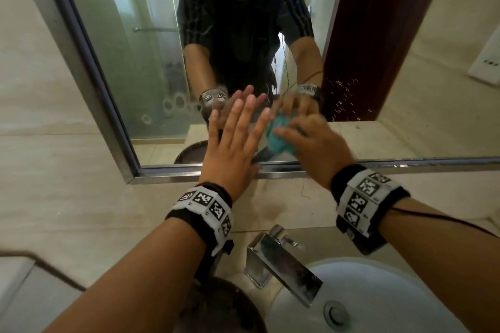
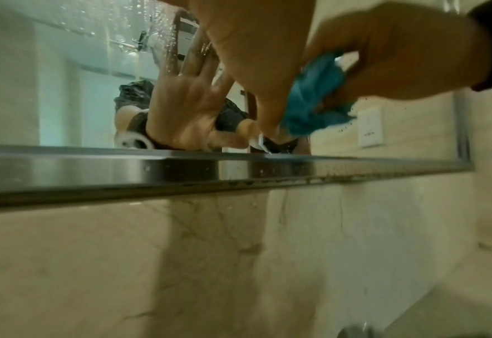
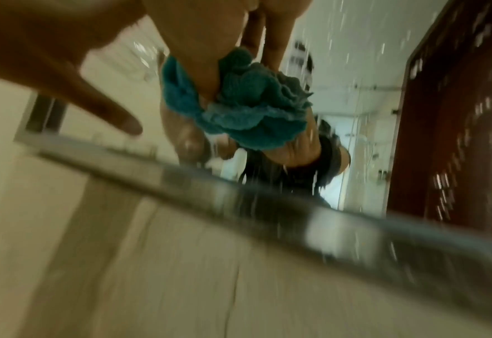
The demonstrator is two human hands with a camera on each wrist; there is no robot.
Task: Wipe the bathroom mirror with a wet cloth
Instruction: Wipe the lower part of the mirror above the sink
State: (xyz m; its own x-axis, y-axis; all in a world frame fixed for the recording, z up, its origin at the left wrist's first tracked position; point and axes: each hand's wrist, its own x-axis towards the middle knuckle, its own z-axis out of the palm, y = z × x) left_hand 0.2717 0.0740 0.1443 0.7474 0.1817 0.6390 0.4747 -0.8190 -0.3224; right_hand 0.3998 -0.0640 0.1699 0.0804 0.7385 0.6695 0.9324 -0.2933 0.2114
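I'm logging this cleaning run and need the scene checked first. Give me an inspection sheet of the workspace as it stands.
Surface: mirror in a metal frame; droplets on the glass at right.
Job's things: teal cloth, bunched, pressed against the lower mirror.
Clutter: nothing seen on the glass; specks on the reflected ledge.
Hands: left hand fingers straight, at the glass by the lower frame; right hand has its grip on the cloth.
Cables: thin black cord along the right forearm.
Surroundings: chrome faucet over a white basin; beige tiled wall; wall socket at right.
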